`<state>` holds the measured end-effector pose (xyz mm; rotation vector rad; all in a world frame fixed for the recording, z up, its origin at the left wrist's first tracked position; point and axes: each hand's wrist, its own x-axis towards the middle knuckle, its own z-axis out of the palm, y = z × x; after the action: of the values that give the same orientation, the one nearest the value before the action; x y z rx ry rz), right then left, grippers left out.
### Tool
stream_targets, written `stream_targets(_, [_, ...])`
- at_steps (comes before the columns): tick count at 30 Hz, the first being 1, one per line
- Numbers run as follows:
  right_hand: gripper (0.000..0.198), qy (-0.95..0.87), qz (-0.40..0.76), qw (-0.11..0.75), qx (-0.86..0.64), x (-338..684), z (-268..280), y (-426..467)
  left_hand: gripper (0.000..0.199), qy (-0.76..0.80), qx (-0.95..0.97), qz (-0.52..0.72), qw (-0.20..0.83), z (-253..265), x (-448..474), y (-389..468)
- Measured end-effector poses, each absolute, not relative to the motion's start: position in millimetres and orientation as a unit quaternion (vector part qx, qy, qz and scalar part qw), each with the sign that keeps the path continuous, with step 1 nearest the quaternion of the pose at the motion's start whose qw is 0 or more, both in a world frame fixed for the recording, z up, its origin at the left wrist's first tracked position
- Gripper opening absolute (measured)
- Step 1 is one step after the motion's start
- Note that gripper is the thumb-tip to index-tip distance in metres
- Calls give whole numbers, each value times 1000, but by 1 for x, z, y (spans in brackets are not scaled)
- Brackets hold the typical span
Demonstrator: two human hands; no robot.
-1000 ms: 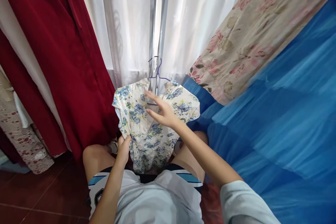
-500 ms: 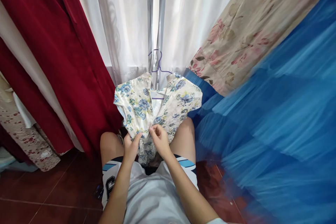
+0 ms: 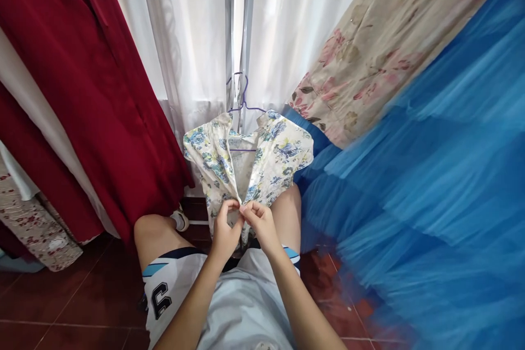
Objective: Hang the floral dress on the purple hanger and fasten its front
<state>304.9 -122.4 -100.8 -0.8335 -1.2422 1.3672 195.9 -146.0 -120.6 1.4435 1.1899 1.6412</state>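
Floral cotton, cream with blue roses, is what I have pinched between both hands: my left hand and my right hand sit close together, thumbs and forefingers closed on the two front edges of a small blouse where they meet low on the chest. The fingertips of one hand nearly touch those of the other. The blouse hangs open above my grip, on a purple wire hanger hooked to an upright metal pole straight ahead of me. Its lower part drops between my bare knees, just in front of my white shorts. Behind the pole hangs a sheer white curtain. To my left a dark red garment falls to the red tiled floor. To my right a beige fabric with pink flowers slopes away, and under it a big spread of bright blue tulle fills that side.
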Motion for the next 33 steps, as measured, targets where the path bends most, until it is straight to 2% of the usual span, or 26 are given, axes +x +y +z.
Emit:
stream_targets(2, [31,-535,559,517,-365,305,-100,-125,9,461,563,611,313,-124,194,-140])
stream_targets(8, [33,-500,579,521,-379,308,-77,-104,8,486,667,525,210,-126,178,-126])
stream_targets(11, [39,-491,597,523,-358,312,-32,-63,9,519,742,404,128,-109,170,-124])
stream_targets(14, [24,-451,621,552,-327,312,23,-15,11,551,795,250,33,-83,171,-128])
stream_targets(16, [15,-407,638,567,-325,311,54,10,21,554,817,155,-18,-69,177,-131])
stream_targets(18, [10,-391,656,561,-319,310,75,26,30,551,830,83,-44,-62,184,-134])
stream_targets(20, [9,-408,664,544,-310,310,84,29,31,548,834,51,-33,-60,187,-132])
stream_targets(22, [10,-446,645,540,-305,312,86,24,22,540,838,75,4,-57,183,-125])
stream_targets(25, [17,-519,564,563,-309,316,82,8,14,513,823,239,42,-36,170,-103])
stream_targets(29, [22,-590,466,576,-320,315,78,-3,32,428,754,495,-52,26,155,-60])
stream_targets(31, [21,-607,430,588,-319,313,75,-3,33,385,763,511,-91,56,152,-37])
stream_targets(33, [20,-620,399,597,-317,310,69,1,25,368,787,486,-94,74,150,-18])
